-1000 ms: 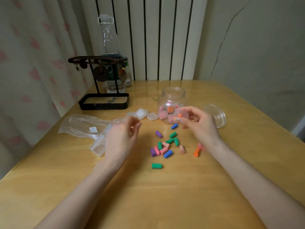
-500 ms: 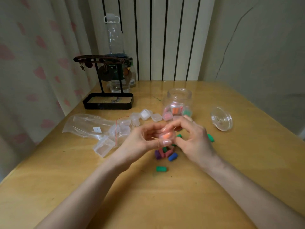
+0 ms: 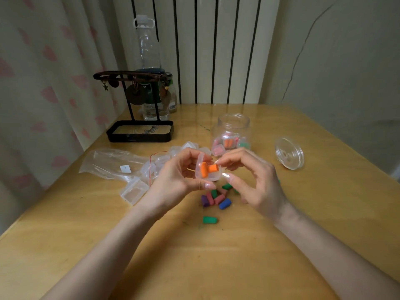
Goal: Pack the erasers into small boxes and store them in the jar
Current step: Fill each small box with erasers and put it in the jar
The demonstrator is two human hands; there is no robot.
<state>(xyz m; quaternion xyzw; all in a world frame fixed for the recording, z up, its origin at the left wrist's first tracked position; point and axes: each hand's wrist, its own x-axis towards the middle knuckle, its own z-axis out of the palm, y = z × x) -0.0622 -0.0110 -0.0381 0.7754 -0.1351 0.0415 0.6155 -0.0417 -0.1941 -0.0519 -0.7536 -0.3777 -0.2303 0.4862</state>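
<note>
My left hand [image 3: 177, 180] grips a small clear box [image 3: 213, 176] above the table, its open side facing me, with an orange eraser [image 3: 204, 169] lying in it. My right hand [image 3: 257, 180] pinches a second orange eraser [image 3: 213, 168] at the box's mouth. Several loose erasers [image 3: 216, 198] in pink, purple, green and blue lie on the table under my hands; one green eraser [image 3: 209, 219] sits apart, nearer me. The clear jar [image 3: 231, 133] stands open behind, holding a few filled boxes. Its lid [image 3: 289, 153] lies to the right.
Empty clear boxes [image 3: 155, 167] and a plastic bag [image 3: 112, 162] lie at left. One open box [image 3: 134, 191] sits closer to me. A black stand with a tray [image 3: 140, 131] and a tall plastic bottle [image 3: 148, 61] occupy the back left. Curtain at left, wall at right.
My hands came together in front of the jar. The box now faces me open, and my right hand has brought a second orange eraser to it.
</note>
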